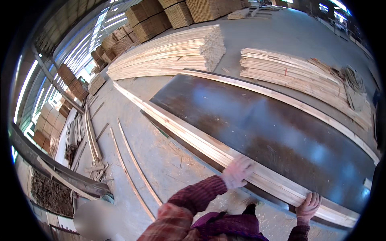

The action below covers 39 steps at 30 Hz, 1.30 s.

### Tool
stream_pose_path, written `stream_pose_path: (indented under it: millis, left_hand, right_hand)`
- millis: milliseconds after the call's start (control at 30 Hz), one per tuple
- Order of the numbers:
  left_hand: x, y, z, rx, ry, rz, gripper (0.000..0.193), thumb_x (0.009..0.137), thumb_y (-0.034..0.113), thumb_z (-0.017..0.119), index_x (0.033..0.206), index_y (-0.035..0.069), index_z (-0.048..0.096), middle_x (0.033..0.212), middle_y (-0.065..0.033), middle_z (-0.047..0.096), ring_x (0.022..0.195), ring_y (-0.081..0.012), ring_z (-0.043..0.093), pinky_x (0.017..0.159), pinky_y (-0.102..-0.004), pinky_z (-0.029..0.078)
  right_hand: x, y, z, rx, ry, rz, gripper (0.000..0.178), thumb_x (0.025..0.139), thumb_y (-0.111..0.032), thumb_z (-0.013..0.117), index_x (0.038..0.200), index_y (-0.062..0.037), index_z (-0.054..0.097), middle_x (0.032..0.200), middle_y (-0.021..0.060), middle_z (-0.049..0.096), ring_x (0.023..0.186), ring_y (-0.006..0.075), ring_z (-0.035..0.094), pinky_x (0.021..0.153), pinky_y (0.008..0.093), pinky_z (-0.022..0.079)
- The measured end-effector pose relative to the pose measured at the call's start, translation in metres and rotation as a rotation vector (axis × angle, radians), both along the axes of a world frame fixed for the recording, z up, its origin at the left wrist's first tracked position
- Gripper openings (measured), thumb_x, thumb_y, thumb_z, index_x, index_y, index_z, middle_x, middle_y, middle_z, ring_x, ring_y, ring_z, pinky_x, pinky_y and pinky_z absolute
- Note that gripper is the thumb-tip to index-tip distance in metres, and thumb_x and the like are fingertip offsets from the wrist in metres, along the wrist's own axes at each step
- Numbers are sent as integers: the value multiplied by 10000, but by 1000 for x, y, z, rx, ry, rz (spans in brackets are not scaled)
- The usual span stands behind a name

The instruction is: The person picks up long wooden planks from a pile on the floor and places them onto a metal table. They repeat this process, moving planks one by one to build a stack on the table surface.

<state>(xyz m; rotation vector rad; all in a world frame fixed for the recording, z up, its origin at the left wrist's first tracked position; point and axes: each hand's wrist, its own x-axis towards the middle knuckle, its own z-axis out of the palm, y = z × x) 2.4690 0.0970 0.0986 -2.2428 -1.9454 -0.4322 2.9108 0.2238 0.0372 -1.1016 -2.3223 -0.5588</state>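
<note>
A bundle of long pale wooden strips (191, 135) lies along the near edge of a dark, shiny table (245, 116), its far end jutting past the table on the left. My left hand (238, 172), slightly blurred, grips the bundle from above, fingers bent over the wood. Farther right, near the bundle's other end, my right hand (309, 207) has its fingers curled over the same strips. Both thumbs are mostly hidden. Along the table's far edge runs another long board (289, 101), apart from both hands.
Behind the table lie a large pile of pale boards (169, 52) and a lower stack (289, 72) with grey cloth (354, 86) on it. Loose strips (134, 164) lie on the floor at left. Tall timber stacks (177, 14) stand at the back.
</note>
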Motion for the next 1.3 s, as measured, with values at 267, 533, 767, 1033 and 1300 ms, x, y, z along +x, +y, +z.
stream_pose_path:
  millis: [267, 533, 767, 1033, 1300]
  left_hand:
    - [9, -29, -8, -279, -2252, 1185, 1310, 815, 790, 716, 1652, 8, 81, 1633, -280, 300, 1526, -447, 308, 1247, -556, 278]
    - [18, 50, -7, 79, -2144, 1285, 905, 899, 658, 665, 1558, 94, 405, 1576, -126, 431, 1427, -320, 354, 1189, -559, 248]
    - [17, 49, -63, 404, -2230, 1327, 790, 862, 402, 830, 1374, -142, 573, 1302, -160, 659, 1074, -225, 648, 995, -395, 534]
    - [34, 20, -62, 492, -2439, 1034, 551, 985, 423, 678, 1361, 35, 574, 1257, -154, 688, 1122, -335, 689, 980, -527, 581]
    - [6, -23, -44, 588, -2542, 834, 566, 1001, 449, 642, 1368, 24, 578, 1274, -167, 687, 1155, -339, 675, 1028, -504, 549]
  right_hand:
    - [2, -13, 0, -7, 18, -7, 475, 847, -71, 665, 1302, -77, 529, 1285, 186, 573, 1199, 403, 583, 1090, 633, 466]
    - [3, -9, 2, 31, 21, 54, 382, 923, -67, 582, 1299, -37, 517, 1289, 215, 570, 1228, 433, 571, 1090, 665, 450]
    - [47, 18, 63, -885, -83, 43, 676, 828, -418, 798, 1377, -78, 596, 1308, 151, 649, 1239, 369, 594, 1052, 529, 461]
    - [48, 100, 108, -1252, -94, -88, 345, 930, -230, 701, 1254, -111, 704, 1080, 178, 718, 1046, 367, 668, 894, 464, 535]
    - [-51, 100, 143, -1433, -260, -87, 386, 924, -282, 699, 1267, -106, 701, 1115, 175, 713, 1078, 363, 660, 922, 466, 521]
